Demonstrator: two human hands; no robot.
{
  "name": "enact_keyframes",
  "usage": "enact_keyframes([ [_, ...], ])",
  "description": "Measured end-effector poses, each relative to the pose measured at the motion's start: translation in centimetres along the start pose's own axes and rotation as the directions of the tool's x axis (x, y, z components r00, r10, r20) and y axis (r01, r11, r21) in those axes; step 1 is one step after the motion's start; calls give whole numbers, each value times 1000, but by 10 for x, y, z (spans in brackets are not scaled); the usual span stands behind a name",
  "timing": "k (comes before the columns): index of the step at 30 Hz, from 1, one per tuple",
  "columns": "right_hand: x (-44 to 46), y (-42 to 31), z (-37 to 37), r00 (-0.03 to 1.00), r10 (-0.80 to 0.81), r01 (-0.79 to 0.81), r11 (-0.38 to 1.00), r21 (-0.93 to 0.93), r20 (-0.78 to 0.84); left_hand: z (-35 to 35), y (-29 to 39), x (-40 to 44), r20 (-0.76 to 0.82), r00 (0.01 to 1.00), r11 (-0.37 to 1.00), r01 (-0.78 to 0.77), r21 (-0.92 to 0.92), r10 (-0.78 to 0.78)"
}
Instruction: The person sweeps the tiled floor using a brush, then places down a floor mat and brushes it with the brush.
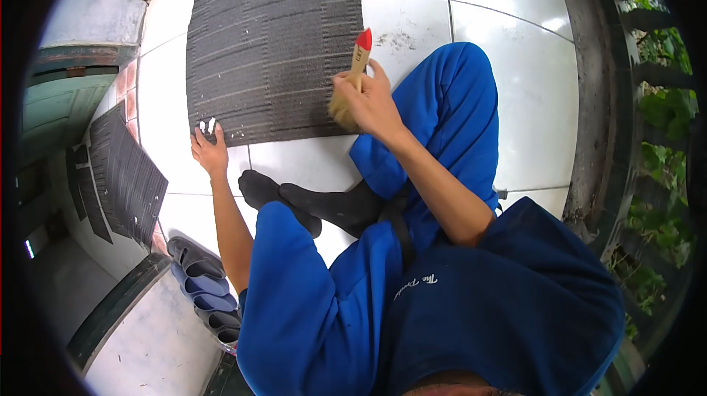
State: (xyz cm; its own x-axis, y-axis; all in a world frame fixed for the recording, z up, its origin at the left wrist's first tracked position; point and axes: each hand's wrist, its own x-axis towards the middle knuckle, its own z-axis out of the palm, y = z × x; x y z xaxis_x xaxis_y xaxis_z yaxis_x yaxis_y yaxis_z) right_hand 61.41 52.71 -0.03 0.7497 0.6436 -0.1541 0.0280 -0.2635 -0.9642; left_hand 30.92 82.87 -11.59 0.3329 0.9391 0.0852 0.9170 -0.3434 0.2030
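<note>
My right hand point(372, 101) is closed round a paintbrush point(359, 64) with a wooden handle and a red end. Its pale bristles point(340, 112) press down near the right edge of a dark grey ribbed carpet mat point(272, 50). At the mat's lower left corner rests my left hand point(210, 151), its fingers apart and reaching over the edge. White scraps point(212, 125) show by those fingertips; whether the fingers touch them I cannot tell. Small pale specks are scattered over the mat.
White floor tiles point(515, 101) surround the mat, with dark crumbs point(398, 41) to its right. Another ribbed mat point(129, 175) lies across the step at left. Several slippers point(205, 283) line up beside my left knee. My socked feet point(294, 197) are just below the mat.
</note>
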Motion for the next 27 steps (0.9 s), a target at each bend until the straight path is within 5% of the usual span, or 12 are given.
enact_keyframes([
  [3, 12, 28, 2, 985, 168, -165, 984, -73, 38, 3, -2, 2, -9, 1000, 1000, -4, 6, 4],
  [6, 5, 30, 37, 971, 160, -186, 972, -142, -175, -1, 1, -1, -5, 1000, 1000, 8, 18, -8],
  [9, 1, -17, 24, 995, 30, -25, 998, 59, -90, 9, -4, 5, -39, 999, 1000, -12, 18, 13],
  [11, -8, -66, 19, 967, -109, 25, 941, 338, 232, 12, -11, 3, -58, 998, 999, -37, 11, 37],
  [13, -38, -109, 30, 905, -360, 271, 899, 345, 226, 19, -18, 5, -62, 998, 1000, -30, -2, 29],
  [15, -63, -132, 48, 873, -473, 464, 881, 96, 119, 31, -30, 11, -61, 998, 1000, -17, -12, 17],
  [16, -61, -139, 46, 867, -469, 375, 836, 401, 169, 26, -24, 9, -29, 999, 999, 40, -4, -40],
  [19, -58, -117, 46, 904, -352, 278, 915, 293, 242, 24, -35, 15, -2, 988, 978, -150, 143, 152],
  [20, -56, -106, 44, 926, -318, 258, 926, 275, 202, 15, -19, 6, -51, 997, 999, -52, -2, 52],
  [23, -39, -77, 14, 962, -129, 26, 921, 388, 242, 8, -7, 3, -48, 998, 999, -37, -1, 37],
  [27, -20, -33, -17, 999, -8, -6, 936, 352, 39, -25, 53, -13, -3, 993, 992, 114, 63, -114],
])
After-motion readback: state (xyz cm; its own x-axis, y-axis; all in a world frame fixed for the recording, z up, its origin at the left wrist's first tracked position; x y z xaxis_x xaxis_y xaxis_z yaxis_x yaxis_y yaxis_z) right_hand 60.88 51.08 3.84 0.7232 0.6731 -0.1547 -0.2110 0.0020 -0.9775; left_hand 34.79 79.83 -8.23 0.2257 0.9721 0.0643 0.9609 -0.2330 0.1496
